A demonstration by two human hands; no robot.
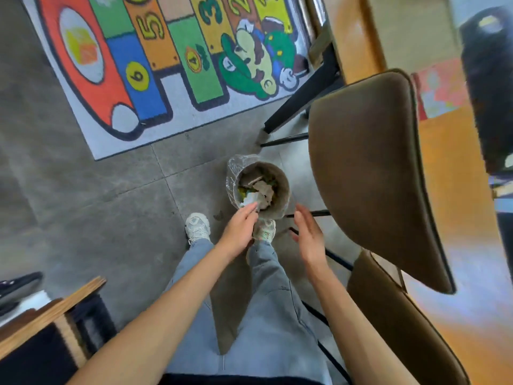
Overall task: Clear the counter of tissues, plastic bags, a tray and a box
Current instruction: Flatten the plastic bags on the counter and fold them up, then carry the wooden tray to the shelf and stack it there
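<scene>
A small round waste bin (283, 187) lined with clear plastic stands on the grey floor, partly filled with crumpled tissues and scraps. My left hand (240, 232) reaches over the bin's near rim with a white tissue (249, 200) at its fingertips; whether the fingers still pinch it I cannot tell. My right hand (309, 237) hovers to the right of the bin, fingers straight and apart, holding nothing.
A brown upholstered chair (374, 173) stands close on the right, its black legs beside the bin. A colourful number rug (166, 65) lies on the floor beyond. An orange wooden table (458, 218) is at the right, a wooden shelf edge (55, 309) at lower left.
</scene>
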